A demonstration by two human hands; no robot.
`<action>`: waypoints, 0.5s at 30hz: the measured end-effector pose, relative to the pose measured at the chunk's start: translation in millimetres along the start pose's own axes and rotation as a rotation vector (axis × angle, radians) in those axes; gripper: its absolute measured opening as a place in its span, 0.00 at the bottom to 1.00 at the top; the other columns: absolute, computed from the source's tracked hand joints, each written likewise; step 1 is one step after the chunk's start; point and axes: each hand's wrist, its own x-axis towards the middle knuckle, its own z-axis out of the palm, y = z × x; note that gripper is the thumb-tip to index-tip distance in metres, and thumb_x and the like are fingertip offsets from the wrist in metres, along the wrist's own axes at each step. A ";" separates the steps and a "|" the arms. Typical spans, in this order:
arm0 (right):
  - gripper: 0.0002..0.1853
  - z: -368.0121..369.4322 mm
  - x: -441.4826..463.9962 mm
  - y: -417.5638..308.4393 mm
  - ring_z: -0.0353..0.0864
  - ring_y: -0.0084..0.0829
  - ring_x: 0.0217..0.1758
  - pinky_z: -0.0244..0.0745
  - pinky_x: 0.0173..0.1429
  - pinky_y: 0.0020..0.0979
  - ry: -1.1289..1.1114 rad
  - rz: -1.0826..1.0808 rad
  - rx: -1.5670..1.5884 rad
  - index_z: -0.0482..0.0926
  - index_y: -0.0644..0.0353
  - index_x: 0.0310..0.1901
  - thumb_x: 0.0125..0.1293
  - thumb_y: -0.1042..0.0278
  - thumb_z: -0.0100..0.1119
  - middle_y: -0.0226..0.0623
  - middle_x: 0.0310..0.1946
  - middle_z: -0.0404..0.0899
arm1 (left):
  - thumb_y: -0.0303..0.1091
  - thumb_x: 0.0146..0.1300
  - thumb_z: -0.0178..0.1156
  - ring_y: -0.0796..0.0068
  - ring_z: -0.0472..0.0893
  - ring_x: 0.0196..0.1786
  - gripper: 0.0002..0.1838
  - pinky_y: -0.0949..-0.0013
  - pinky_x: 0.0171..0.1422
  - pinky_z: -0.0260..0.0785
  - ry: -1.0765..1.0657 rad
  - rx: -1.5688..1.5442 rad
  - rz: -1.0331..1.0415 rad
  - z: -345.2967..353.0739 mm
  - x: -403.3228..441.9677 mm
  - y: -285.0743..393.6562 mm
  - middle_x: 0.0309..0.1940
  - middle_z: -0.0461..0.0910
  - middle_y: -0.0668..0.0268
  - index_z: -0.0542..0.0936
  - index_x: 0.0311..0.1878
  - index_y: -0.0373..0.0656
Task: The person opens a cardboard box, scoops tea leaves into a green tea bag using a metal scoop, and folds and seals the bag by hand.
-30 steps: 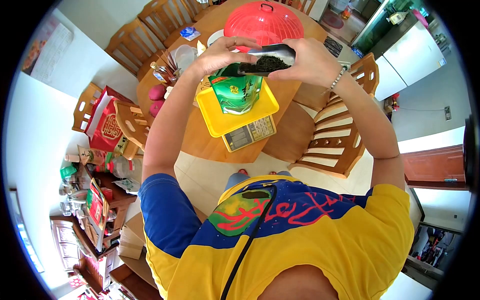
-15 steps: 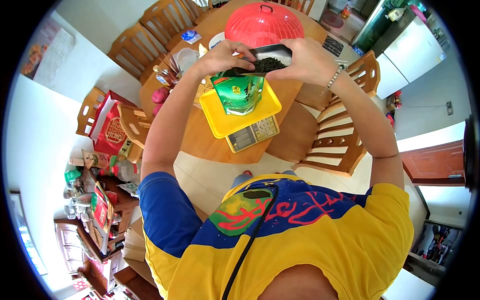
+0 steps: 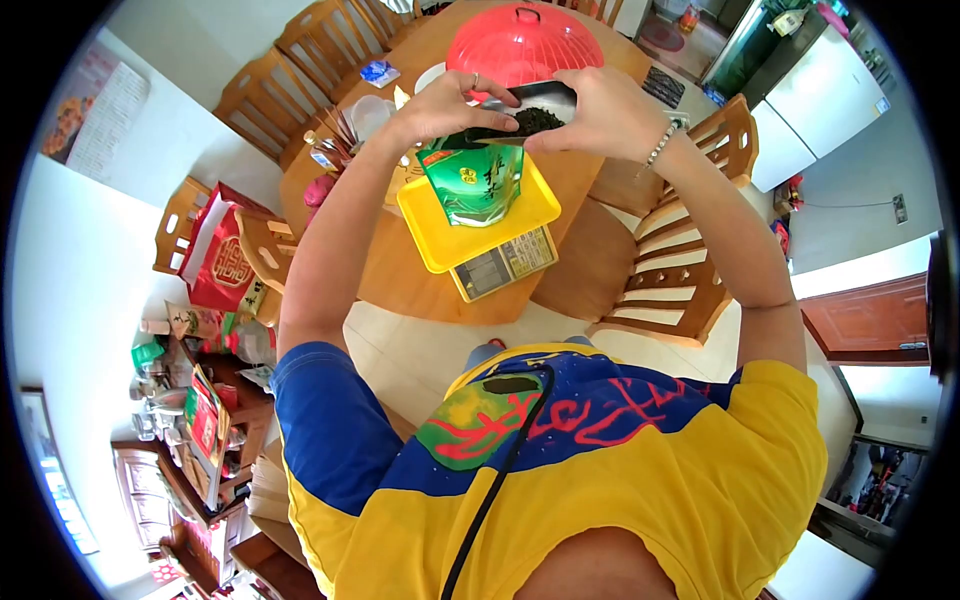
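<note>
A shallow metal scoop (image 3: pixel 548 97) with dark loose tea leaves (image 3: pixel 537 121) in it is above the mouth of a green pouch (image 3: pixel 477 188). My right hand (image 3: pixel 605 115) grips the scoop's right side, thumb along the near edge. My left hand (image 3: pixel 448 106) is closed at the scoop's left end, with thumb and index finger reaching over it by the leaves. Whether it also touches the pouch's top edge is hidden. Upright, the pouch stands on the yellow pan (image 3: pixel 440 252) of a weighing scale (image 3: pixel 505 264).
A red mesh food cover (image 3: pixel 525 45) sits at the table's far end. Left on the wooden table (image 3: pixel 400 275) are a clear cup (image 3: pixel 371 117), a blue packet (image 3: pixel 379 72) and a dark pink fruit (image 3: pixel 319 190). Wooden chairs (image 3: pixel 690 250) stand around it.
The leaves in the scoop look fewer and lie more toward its near edge. My left fingers have spread wider at the scoop's end. The pouch and scale stay in place.
</note>
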 end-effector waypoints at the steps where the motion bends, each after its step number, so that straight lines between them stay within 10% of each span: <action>1: 0.31 -1.4 0.8 -0.2 0.84 0.43 0.30 0.79 0.40 0.37 -0.035 0.008 -0.015 0.82 0.67 0.34 0.41 0.43 0.77 0.48 0.25 0.82 | 0.33 0.54 0.73 0.75 0.81 0.49 0.15 0.70 0.57 0.73 -0.021 0.029 0.023 0.0 0.7 1.0 0.45 0.85 0.67 0.86 0.45 0.41; 15: 0.35 -1.5 0.3 -4.5 0.85 0.41 0.32 0.79 0.42 0.36 -0.082 0.039 -0.094 0.83 0.67 0.40 0.42 0.41 0.76 0.46 0.28 0.84 | 0.29 0.56 0.71 0.74 0.81 0.46 0.09 0.71 0.57 0.72 -0.086 0.091 0.069 -1.5 0.9 -16.4 0.43 0.84 0.68 0.87 0.40 0.39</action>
